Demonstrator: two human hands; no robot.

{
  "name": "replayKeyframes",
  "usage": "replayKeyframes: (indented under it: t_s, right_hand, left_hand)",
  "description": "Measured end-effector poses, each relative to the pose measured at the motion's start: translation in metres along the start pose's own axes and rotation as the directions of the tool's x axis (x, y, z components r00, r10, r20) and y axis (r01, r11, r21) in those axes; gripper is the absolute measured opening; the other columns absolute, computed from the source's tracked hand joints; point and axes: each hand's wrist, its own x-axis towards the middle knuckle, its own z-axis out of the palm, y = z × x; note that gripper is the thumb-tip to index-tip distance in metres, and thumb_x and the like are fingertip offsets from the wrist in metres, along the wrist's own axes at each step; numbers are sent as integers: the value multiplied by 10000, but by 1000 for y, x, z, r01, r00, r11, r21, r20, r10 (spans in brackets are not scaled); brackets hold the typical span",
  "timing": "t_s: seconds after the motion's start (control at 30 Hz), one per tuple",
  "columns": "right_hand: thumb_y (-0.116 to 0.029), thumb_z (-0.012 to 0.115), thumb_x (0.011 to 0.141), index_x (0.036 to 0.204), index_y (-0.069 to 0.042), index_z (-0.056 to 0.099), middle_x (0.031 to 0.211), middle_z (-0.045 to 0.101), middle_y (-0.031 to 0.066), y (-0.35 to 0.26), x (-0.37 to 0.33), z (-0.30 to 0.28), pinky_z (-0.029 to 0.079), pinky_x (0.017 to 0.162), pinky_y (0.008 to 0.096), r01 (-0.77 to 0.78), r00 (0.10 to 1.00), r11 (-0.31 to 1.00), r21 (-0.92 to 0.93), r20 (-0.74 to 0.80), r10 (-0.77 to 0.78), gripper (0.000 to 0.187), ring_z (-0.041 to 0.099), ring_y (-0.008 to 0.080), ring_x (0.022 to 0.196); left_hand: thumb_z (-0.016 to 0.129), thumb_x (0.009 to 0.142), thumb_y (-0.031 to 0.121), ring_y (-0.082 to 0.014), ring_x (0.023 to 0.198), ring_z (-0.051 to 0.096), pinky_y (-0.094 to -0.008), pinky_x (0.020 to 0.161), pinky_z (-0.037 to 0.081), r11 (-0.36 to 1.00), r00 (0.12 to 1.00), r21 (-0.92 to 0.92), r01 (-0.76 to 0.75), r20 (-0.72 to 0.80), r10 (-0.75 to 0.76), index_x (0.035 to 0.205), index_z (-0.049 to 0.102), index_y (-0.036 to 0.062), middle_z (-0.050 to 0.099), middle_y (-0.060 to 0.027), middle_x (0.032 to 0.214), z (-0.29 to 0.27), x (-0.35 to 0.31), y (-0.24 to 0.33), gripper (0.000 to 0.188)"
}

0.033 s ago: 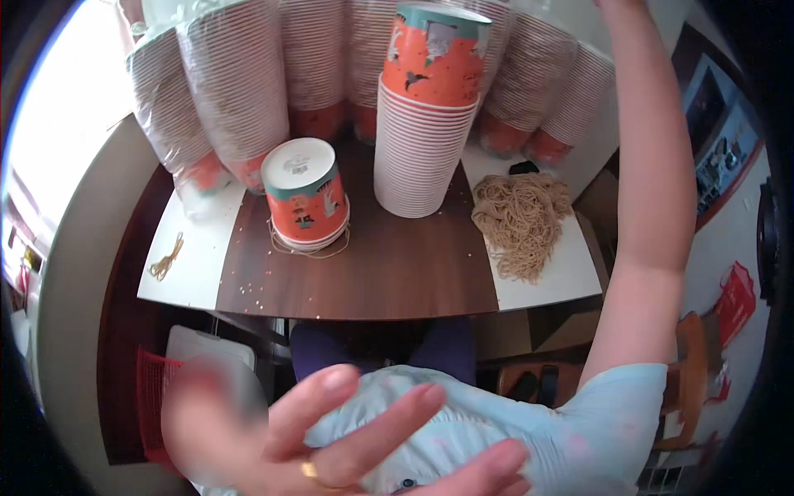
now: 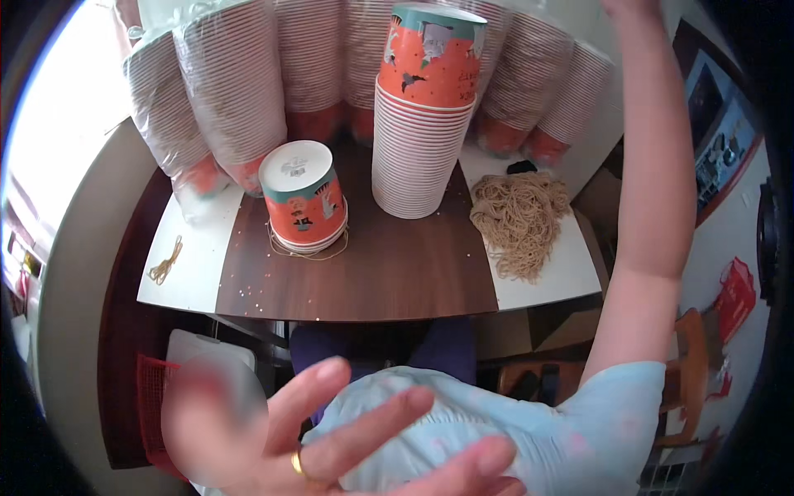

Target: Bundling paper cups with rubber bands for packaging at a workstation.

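Observation:
My left hand [image 2: 364, 446] is raised close to the camera at the lower edge, fingers spread, with a gold ring on one; nothing shows in it. My right arm reaches up along the right side, and only part of my right hand [image 2: 633, 7] shows at the top edge, its fingers out of sight. On the brown table [image 2: 397, 285] a short stack of orange and green paper buckets [image 2: 302, 211] stands upside down, thin cord around its base. Behind it to the right rises a tall upside-down stack of paper buckets [image 2: 420, 149], white rims showing.
Several plastic-wrapped bucket stacks [image 2: 227, 83] line the back of the table. A heap of tan string [image 2: 521, 219] lies at the right end, a small bundle of cord [image 2: 166, 262] at the left. A red basket [image 2: 153, 413] stands below left, a wooden chair [image 2: 688, 372] at right.
My left hand has shifted slightly left, and the view has moved a little. The buckets and string stay where they were.

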Motion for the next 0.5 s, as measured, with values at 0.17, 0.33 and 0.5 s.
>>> replayKeyframes:
  t_s: [0.17,0.33,0.5]
  right_hand:
    - [-309,678,821,1221,-43,553,1187,607,140,174,-89,-128,500,905,423,-598,801,296,745,548,240,497,591,280,1081]
    - [-227,576,898,1153,-86,584,1088,633,68,115,-359,-15,510,878,418,-600,177,-425,678,630,756,292,591,219,1023]
    - [-360,570,921,1193,-99,558,1238,558,102,89,-436,16,410,996,493,-574,-200,-561,597,562,802,377,519,275,1161]
  left_hand:
    - [511,882,497,-205,871,608,-426,891,506,993,1000,-117,25,13,-23,1306,517,325,626,25,1111,11,17,-3,457]
    - [441,899,569,-182,866,609,-419,876,514,1000,996,-17,-22,-88,21,1247,572,239,580,71,1139,18,22,8,497]
    - [430,913,591,-160,869,612,-419,867,521,977,975,-87,-194,-127,183,1211,611,200,546,104,1155,40,16,19,524]
